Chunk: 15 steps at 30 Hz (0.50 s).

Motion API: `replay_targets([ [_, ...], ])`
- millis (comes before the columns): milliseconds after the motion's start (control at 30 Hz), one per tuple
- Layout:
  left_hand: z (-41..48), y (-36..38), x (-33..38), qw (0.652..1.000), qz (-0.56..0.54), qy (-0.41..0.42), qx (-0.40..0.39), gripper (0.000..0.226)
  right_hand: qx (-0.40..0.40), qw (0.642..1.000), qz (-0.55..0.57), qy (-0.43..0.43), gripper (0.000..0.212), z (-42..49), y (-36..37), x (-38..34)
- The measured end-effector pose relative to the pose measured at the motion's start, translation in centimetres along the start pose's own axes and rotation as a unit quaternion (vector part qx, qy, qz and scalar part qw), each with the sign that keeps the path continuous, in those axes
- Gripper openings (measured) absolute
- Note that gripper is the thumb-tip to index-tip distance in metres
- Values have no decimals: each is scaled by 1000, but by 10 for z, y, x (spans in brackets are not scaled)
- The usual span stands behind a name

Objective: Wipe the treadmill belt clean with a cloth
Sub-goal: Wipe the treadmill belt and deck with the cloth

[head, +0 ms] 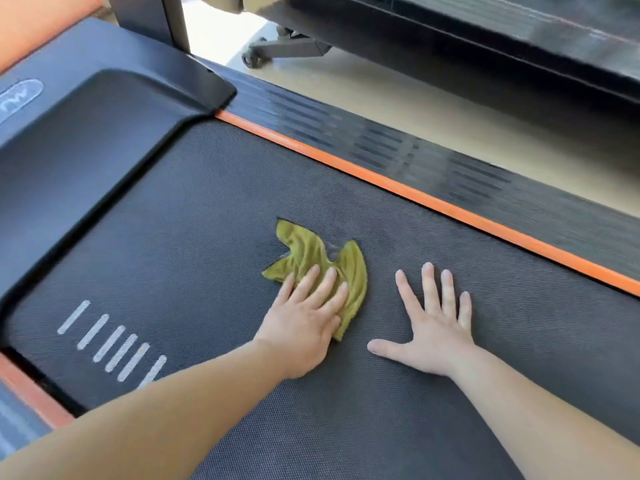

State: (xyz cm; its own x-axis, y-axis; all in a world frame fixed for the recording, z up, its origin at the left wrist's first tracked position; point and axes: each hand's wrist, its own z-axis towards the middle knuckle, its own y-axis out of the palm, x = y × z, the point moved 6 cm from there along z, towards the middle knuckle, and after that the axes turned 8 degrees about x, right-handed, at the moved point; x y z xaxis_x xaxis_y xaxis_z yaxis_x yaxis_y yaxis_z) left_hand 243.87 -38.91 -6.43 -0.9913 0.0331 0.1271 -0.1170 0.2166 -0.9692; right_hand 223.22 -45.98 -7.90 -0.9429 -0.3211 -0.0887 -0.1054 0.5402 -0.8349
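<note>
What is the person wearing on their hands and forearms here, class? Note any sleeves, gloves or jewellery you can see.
Nothing is worn. The left hand and right hand are bare: no gloves, rings or watch in view. The left forearm and right forearm are bare too, with no sleeve showing up to the picture's edge. Fingernails look short and unpainted.

Single head-worn view (wide-angle), looking forward and steeply down, close above the treadmill belt (214, 209), frame tilted, orange side strip (415, 199) running diagonally.
</note>
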Motion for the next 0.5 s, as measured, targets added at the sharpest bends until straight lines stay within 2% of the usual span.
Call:
replay_targets([
  [67, -6, 0, -2, 994, 6, 109, -25, 58, -6, 1000, 0, -2, 134, 1, 1, -1],
  [100, 0, -2, -13, 991, 19, 126, -31, 58, -3, 1000, 2, -5, 134, 0, 0, -1],
  [133, 10, -4, -27, 995, 34, 96, -20, 59, 9, 1000, 9, -9, 133, -1, 0, 0],
  [200, 26, -8, -46, 997, 45, -61, 6, 62, 52, 998, 33, -17, 130, -6, -2, 1],
  [233, 30, -8, -38, 992, 29, -124, 18, 63, 83, 995, 44, -20, 127, -11, -2, 2],
  [267, 31, -3, -20, 989, 8, -149, 24, 64, 121, 991, 50, -23, 120, -14, -2, 5],
  [300, 30, 0, 4, 992, 4, -120, 22, 64, 160, 986, 48, -22, 111, -18, -3, 10],
  [367, 26, 5, 40, 999, 18, 37, -13, 62, 215, 975, 45, 20, 88, -21, -9, 26],
  [433, 37, -3, 34, 988, 31, 147, -29, 62, 194, 973, 67, 108, 75, -18, -10, 52],
  [467, 50, -4, 25, 988, 37, 149, -25, 64, 154, 975, 75, 139, 74, -14, -7, 63],
  [500, 67, -5, 12, 993, 44, 105, -16, 67, 110, 980, 74, 149, 75, -11, -2, 69],
])
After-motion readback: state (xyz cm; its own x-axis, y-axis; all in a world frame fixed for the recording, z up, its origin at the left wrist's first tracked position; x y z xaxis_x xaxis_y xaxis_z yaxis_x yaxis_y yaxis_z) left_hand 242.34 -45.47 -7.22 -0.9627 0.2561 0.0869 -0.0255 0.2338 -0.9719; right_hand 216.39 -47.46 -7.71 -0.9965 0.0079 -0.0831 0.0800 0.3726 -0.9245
